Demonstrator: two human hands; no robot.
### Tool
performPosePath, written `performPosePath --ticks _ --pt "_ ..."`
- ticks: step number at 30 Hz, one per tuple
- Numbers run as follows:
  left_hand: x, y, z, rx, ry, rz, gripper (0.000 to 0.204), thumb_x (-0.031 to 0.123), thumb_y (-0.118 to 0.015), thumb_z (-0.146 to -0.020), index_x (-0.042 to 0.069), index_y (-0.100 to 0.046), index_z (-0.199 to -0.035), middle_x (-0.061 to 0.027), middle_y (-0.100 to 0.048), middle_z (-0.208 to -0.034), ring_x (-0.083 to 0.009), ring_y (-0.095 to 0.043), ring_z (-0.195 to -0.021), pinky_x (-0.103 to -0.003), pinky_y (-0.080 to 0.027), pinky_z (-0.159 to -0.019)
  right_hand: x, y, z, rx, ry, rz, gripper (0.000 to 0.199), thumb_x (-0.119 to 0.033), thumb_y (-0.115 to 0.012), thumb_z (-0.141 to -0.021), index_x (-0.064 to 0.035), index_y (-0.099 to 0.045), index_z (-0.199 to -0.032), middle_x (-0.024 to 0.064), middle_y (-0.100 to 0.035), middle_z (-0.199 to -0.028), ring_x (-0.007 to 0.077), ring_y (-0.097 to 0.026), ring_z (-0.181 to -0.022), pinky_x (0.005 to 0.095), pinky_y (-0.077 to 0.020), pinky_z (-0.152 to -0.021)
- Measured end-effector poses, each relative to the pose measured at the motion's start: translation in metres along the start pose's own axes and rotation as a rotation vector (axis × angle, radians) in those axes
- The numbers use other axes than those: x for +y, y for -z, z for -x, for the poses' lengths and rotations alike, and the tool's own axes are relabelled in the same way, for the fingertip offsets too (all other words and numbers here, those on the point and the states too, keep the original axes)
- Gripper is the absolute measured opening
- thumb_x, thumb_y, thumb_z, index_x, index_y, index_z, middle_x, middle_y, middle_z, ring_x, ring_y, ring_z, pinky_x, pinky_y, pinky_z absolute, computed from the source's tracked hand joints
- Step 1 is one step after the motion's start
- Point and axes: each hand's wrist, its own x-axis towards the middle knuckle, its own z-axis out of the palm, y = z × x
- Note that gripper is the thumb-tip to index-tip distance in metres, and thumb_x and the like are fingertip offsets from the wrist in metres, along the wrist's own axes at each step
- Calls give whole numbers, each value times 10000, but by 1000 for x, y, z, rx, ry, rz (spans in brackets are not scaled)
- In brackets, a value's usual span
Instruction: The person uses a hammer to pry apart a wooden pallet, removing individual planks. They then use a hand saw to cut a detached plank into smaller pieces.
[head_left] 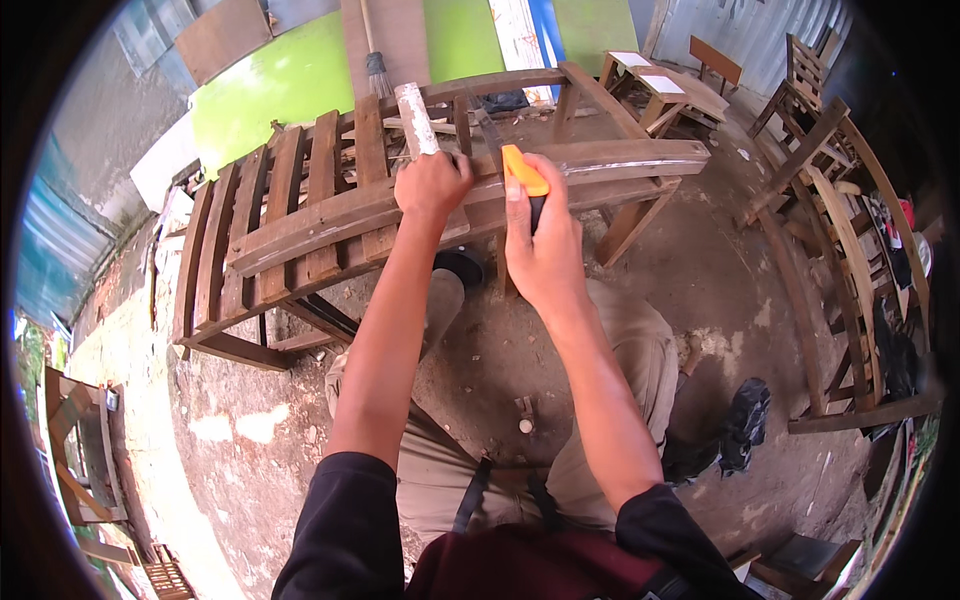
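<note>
My right hand [543,240] is wrapped round the orange and black handle of a handsaw [524,172]. The saw's narrow blade [488,130] points away from me and lies across a long wooden beam [620,157]. Left of the saw, my left hand [433,186] is closed over the same beam, its fingers mostly hidden on the far side. The beam rests on a slatted wooden frame [290,180] and runs past its right part. Just beyond my left hand, a board with flaking white paint [415,120] sticks out away from me.
A broom [375,70] leans by green panels [280,80] at the back. On the right stand more wooden frames [815,290], with a black plastic bag [742,425] on the floor before them. Small wooden furniture [665,85] stands at the far right. My legs are beneath the work.
</note>
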Motion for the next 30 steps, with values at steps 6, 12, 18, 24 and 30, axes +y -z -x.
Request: performPosePath --ticks 6,12,18,24,30 --pt "-14 3 5 35 -3 45 502 396 -459 -907 5 -751 -788 -244 -704 -770 -416 -704 -752 -478 -540 -830 -61 68 95 -102 -94 33 403 -212 -505 -1042 -18 -413 -1383 180 -621 -1130 201 -590 -910 332 -460 -806" --pt "-1 10 0 47 14 47 501 398 -459 -915 17 -757 -785 -233 -706 -764 -391 -709 -753 -444 -509 -913 -31 52 56 92 -249 -48 382 -227 -542 -1026 26 -484 -1307 216 -616 -1163 269 -633 -1082 371 -489 -921" --pt "8 3 -8 63 -1 46 505 411 -461 -917 15 -763 -833 -230 -711 -780 -390 -711 -778 -443 -508 -939 -3 -14 -31 71 -113 142 342 -306 -596 -1000 15 -534 -1100 279 -659 -822 468 -670 -801 481 -514 -685" --pt "-8 5 -4 38 20 23 475 399 -479 -919 25 -766 -872 -242 -716 -831 -393 -711 -795 -459 -498 -952 -52 38 45 63 -238 42 285 -225 -634 -982 -16 -502 -1123 222 -675 -800 449 -681 -747 465 -518 -662" --pt "2 2 -1 84 8 25 456 399 -489 -921 46 -771 -861 -235 -713 -808 -411 -706 -791 -490 -552 -835 -53 40 55 58 -180 59 328 -246 -630 -981 12 -505 -1140 235 -676 -793 465 -675 -766 469 -526 -658"
